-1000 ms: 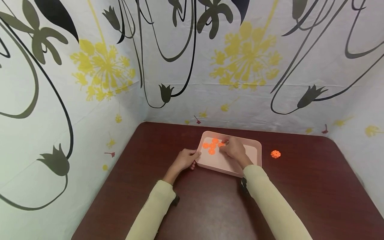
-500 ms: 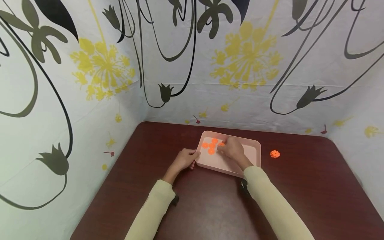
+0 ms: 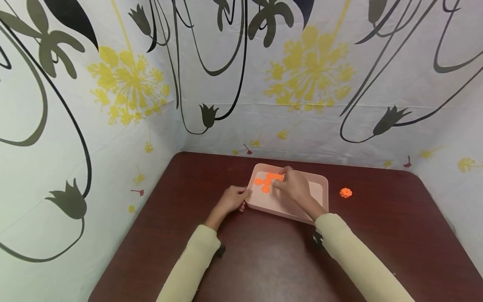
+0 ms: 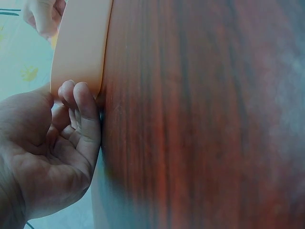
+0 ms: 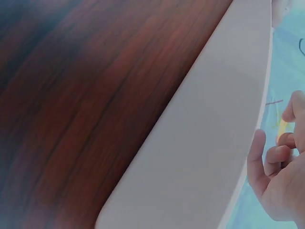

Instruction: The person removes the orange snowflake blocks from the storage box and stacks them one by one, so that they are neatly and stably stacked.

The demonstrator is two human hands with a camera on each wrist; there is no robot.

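Right hand [image 3: 296,185] and the orange disc [image 3: 279,177] it pinches have shifted toward the far side of the tray [image 3: 265,201], beside the orange cluster [image 3: 266,183]; the left hand [image 3: 231,199] grips the tray's left edge. Arranging discs seems in hand; next probably calls for careful release. Another orange piece [image 3: 345,193] sits on the surface [image 3: 249,260], right of the tray.
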